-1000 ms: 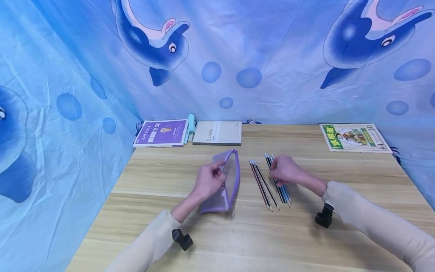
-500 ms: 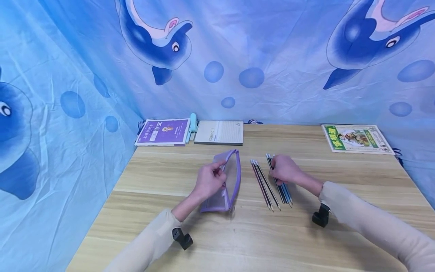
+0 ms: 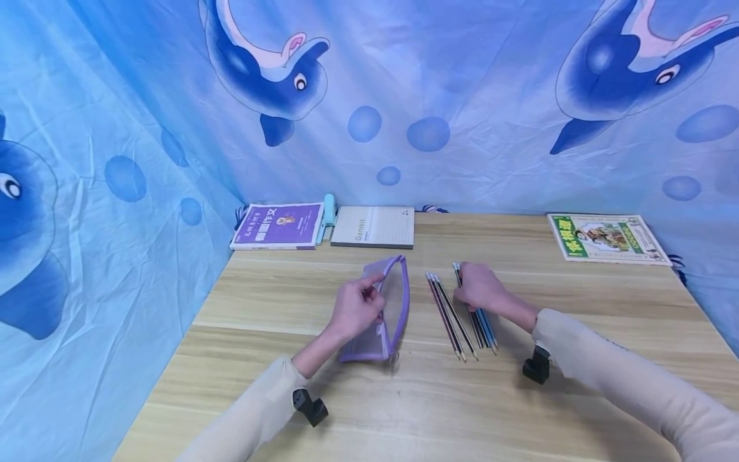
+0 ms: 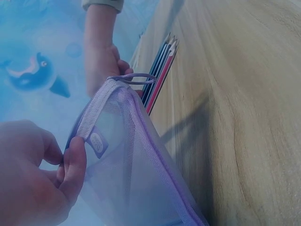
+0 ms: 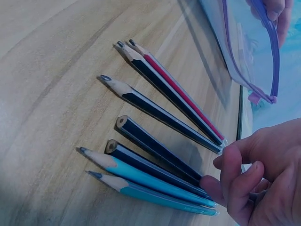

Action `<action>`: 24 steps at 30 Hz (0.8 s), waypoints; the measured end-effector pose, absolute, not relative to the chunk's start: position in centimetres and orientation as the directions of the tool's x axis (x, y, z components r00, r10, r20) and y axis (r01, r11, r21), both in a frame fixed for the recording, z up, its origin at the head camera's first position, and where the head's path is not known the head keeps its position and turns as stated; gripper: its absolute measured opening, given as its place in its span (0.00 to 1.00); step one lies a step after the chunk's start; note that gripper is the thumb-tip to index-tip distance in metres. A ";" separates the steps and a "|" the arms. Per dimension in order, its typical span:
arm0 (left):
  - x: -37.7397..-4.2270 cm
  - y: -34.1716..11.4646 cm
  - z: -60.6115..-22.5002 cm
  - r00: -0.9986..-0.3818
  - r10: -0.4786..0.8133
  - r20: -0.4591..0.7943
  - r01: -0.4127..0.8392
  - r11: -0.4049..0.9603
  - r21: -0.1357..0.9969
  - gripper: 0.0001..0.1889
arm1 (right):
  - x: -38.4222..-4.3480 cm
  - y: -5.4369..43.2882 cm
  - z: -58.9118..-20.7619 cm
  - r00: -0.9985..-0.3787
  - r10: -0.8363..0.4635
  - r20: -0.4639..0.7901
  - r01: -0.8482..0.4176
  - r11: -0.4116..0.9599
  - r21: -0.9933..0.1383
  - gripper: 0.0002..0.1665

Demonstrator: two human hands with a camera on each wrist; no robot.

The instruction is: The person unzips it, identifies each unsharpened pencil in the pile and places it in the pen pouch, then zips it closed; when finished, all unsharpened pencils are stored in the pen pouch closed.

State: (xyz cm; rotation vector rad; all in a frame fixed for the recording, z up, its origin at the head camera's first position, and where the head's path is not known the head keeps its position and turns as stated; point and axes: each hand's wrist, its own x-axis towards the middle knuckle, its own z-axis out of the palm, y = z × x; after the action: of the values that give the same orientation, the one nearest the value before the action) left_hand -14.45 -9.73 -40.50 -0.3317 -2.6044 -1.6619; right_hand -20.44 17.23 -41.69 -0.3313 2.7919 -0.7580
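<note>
1. The left hand [image 3: 356,308] pinches the purple pouch [image 3: 394,295], nearer the table's [image 3: 462,410] left edge.
2. The right hand [image 3: 480,287] has edged left over the dark pencils [image 5: 160,150], seemingly within closer reach; gripping cannot be told.

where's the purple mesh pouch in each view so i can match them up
Head: just below centre, the pouch held by the left hand, left of the pencils.
Left wrist: pouch large, lower middle.
Right wrist: pouch top right, cut off by the top edge.
Shared landmark: the pencils, in all three.
</note>
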 end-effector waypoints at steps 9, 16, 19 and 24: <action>-14.5 -9.8 -40.6 -0.978 0.156 0.140 0.193 0.411 0.891 0.26 | -20.2 17.0 -41.8 -0.948 -0.279 -0.151 -0.164 0.838 -0.521 0.16; -14.5 -9.8 -40.6 -0.976 0.155 0.154 0.206 0.424 0.882 0.26 | -20.1 16.3 -41.8 -0.936 -0.309 -0.169 -0.193 0.853 -0.485 0.17; -14.5 -9.9 -40.6 -0.975 0.155 0.160 0.212 0.424 0.880 0.26 | -20.2 16.0 -41.8 -0.934 -0.306 -0.185 -0.197 0.872 -0.449 0.14; -14.7 -9.9 -40.5 -0.979 0.151 0.138 0.190 0.418 0.888 0.26 | -20.6 16.1 -42.2 -0.937 -0.279 -0.211 -0.170 0.891 -0.421 0.16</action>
State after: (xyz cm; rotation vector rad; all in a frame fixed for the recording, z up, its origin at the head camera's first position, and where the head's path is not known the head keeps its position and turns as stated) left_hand -14.66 -9.91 -40.50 -0.3138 -2.6140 -1.6455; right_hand -20.57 16.09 -42.22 -0.3373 2.7915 -0.5871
